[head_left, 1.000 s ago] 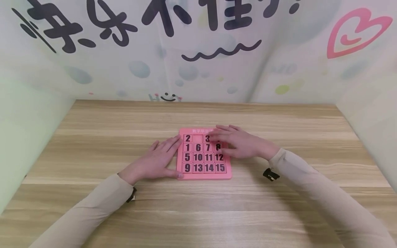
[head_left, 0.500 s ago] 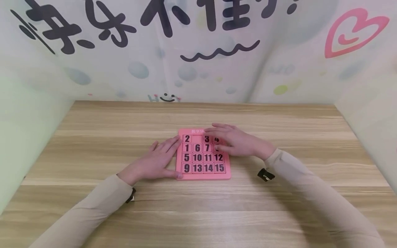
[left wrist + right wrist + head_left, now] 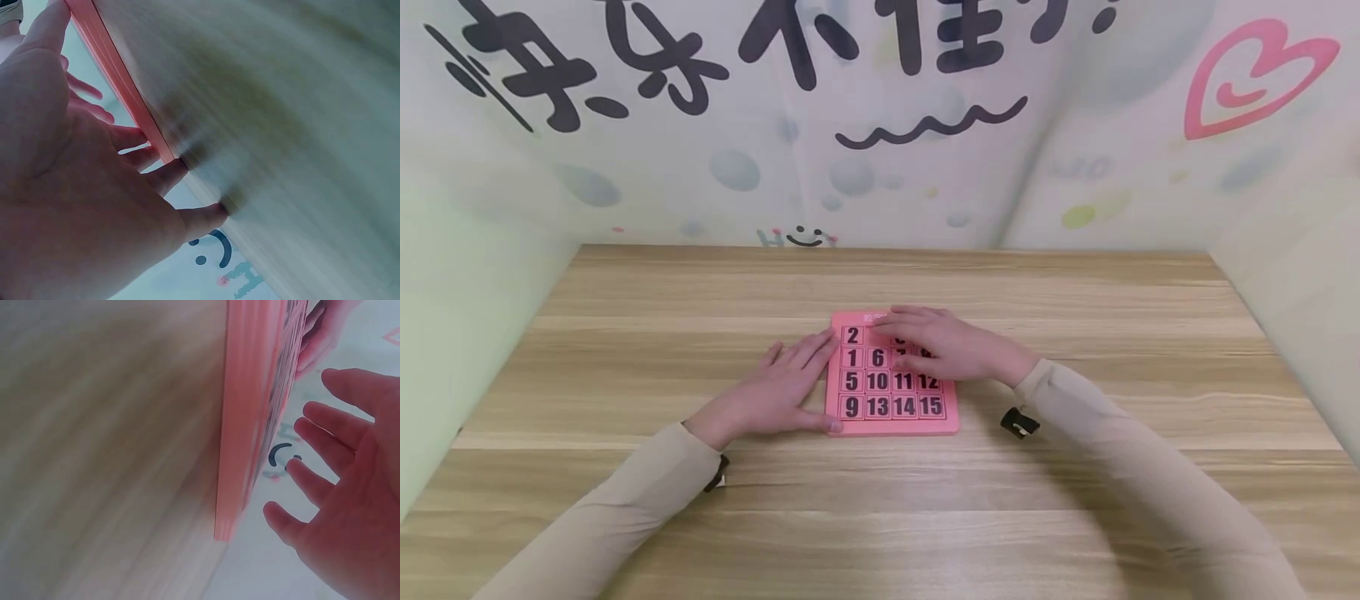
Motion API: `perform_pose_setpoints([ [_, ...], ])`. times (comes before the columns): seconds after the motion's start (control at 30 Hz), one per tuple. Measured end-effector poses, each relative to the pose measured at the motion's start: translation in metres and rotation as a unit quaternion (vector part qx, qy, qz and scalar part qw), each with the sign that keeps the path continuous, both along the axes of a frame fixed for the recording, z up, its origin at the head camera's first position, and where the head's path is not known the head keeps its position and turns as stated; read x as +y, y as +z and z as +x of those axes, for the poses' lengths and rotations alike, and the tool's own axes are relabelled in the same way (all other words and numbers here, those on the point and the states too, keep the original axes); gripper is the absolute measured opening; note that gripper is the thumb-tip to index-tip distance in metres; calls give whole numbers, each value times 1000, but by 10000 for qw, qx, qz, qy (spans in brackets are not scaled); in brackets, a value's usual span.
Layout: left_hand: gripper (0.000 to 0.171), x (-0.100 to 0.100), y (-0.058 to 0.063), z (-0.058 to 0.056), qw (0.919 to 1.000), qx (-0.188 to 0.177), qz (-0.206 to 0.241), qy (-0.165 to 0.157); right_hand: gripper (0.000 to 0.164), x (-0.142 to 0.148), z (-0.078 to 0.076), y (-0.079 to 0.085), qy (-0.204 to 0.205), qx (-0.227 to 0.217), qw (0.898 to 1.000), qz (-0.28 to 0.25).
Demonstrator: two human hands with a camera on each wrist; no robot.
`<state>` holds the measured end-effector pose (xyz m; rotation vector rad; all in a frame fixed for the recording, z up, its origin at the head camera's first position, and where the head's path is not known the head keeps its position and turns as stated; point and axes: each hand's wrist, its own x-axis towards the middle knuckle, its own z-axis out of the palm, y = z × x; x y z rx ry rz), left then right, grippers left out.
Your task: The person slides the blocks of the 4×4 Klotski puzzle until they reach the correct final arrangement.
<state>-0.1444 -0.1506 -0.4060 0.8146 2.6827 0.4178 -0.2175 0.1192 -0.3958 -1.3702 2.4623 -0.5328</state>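
Note:
A pink sliding number puzzle (image 3: 895,427) lies flat on the table in the head view. Its tiles show black numbers, with 2 at the top left and a gap in the top row beside it. My left hand (image 3: 778,387) rests against the puzzle's left side, straight fingers at the upper part and thumb at the lower left corner. In the left wrist view its fingertips meet the pink edge (image 3: 119,81) and the table. My right hand (image 3: 951,343) is over the upper right tiles, fingers extended, covering most of 3, 4 and 8. The right wrist view shows those fingers (image 3: 319,481) spread above the tile face.
The wood-grain table (image 3: 880,517) reaches back to a white wall sheet (image 3: 662,183) with large black characters and a pink heart (image 3: 1258,79). Pale side walls stand left and right. Dark straps (image 3: 1019,422) are under the wrists.
My right hand has moved left across the top rows, its fingertips now reaching the gap and hiding much of the 3. The left hand and the puzzle stay put.

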Motion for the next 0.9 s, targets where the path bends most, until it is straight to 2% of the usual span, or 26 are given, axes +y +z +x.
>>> perform_pose_setpoints([
  [0.27,109,0,-1,0,10000,-17,22,1,49,-14,-3,-3,251,142,9994,198],
  [0.5,110,-1,-2,-1,10000,-21,41,8,54,-31,-3,1,267,193,9983,472],
  [0.73,110,-1,-3,0,10000,-25,69,-8,54,-45,-2,2,341,360,9941,968],
  [0.9,110,-1,-3,-1,10000,-33,52,2,54,-44,-2,2,244,226,9946,979],
])
